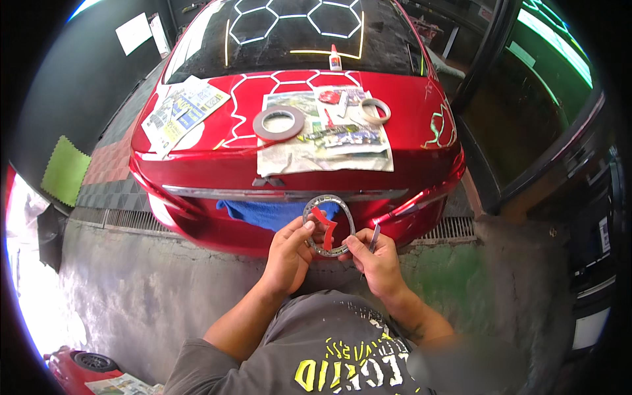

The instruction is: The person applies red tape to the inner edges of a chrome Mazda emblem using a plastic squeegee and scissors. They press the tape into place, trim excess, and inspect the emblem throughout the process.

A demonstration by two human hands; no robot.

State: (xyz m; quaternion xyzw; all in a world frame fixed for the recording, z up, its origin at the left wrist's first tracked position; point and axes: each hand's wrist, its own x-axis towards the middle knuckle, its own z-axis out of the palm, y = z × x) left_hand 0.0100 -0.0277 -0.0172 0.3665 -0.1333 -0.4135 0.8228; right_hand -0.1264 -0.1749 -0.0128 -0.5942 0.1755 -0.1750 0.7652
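I hold a round grey ring-shaped car emblem [340,210] in front of the rear of a red car [421,99]. My left hand [289,253] grips its left side. My right hand [372,260] pinches its lower right edge and also holds a thin metal blade [374,237]. Strips of red tape [327,228] cross the middle of the emblem. A blue cloth [263,212] hangs on the car just behind the emblem.
On the boot lid lie sheets of newspaper [296,155], a dark roll of tape [278,123], a pale roll of masking tape [375,110], a small glue bottle [335,60] and more papers [181,112]. A floor drain grate [454,228] runs under the car.
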